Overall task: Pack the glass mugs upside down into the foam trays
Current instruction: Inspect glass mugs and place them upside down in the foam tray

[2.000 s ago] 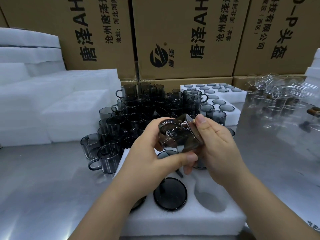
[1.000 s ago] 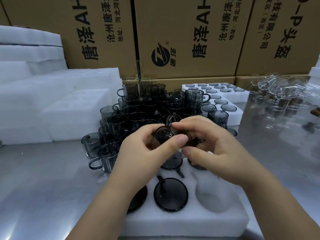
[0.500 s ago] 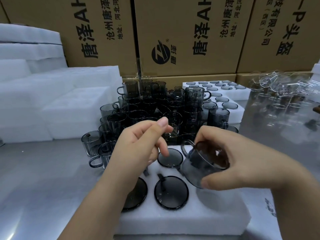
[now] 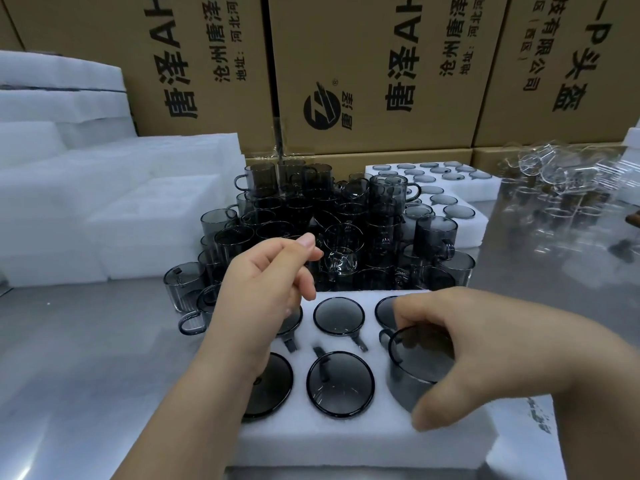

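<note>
At the front edge of the steel tabletop [image 4: 86, 358] lies one white foam tray [image 4: 346, 441] with six round pockets, in two rows of three. Five pockets each hold one grey glass mug, base up: three in the back row, the left one [image 4: 292, 323] and the right one [image 4: 386, 311] partly hidden by the hands and the middle one [image 4: 338, 316] in full view, and two in the front row, at the left [image 4: 275, 382] and in the middle [image 4: 341, 384]. The sixth mug [image 4: 419, 365] is over the front-right pocket, base up and handle toward the back left, with part of its wall showing above the foam. The right hand [image 4: 485, 344] grips it from above, fingers curled over the far rim of the base and thumb on the near side.

The left hand [image 4: 263, 299] hovers over the tray's back-left corner and holds nothing; its fingers are loosely curled, thumb and forefinger close together.

Just behind the tray stands a crowded cluster of loose grey mugs [image 4: 311, 216], upright and stacked, too many to count surely. Toward the back right are two more foam trays [image 4: 485, 188] filled with base-up mugs, and along the right edge a heap of clear glass mugs [image 4: 561, 188]. Plain foam blocks [image 4: 104, 202] pile up on the left. Three printed cardboard boxes [image 4: 363, 57] stand across the back.
</note>
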